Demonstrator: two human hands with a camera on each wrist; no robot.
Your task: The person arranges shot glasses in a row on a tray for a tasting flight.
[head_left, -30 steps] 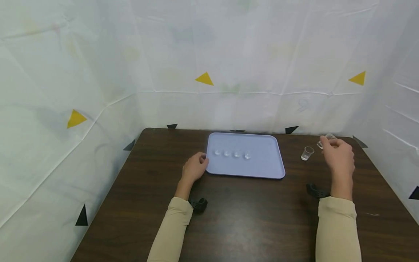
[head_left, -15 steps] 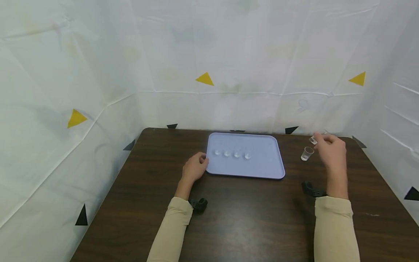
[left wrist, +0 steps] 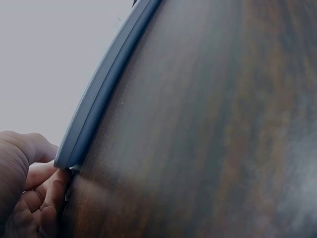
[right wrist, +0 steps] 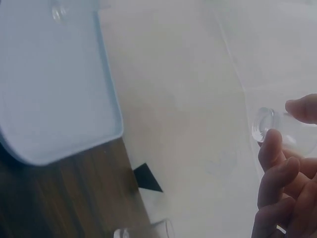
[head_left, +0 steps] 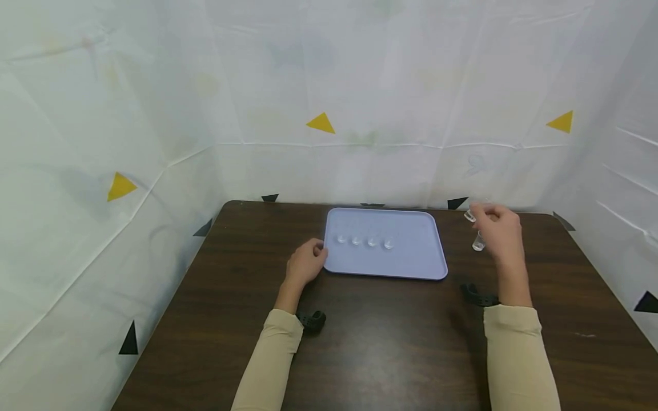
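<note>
Holding a small clear plastic cup [head_left: 470, 216] pinched between thumb and fingertips, my right hand [head_left: 497, 231] hovers above the dark wooden table [head_left: 380, 337], right of the lavender tray [head_left: 411, 257]. A second clear cup [head_left: 478, 244] stands on the table just below that hand. My left hand [head_left: 304, 265] grips the tray's near-left corner. Four clear cups [head_left: 365, 241] sit in a row on the tray.
</note>
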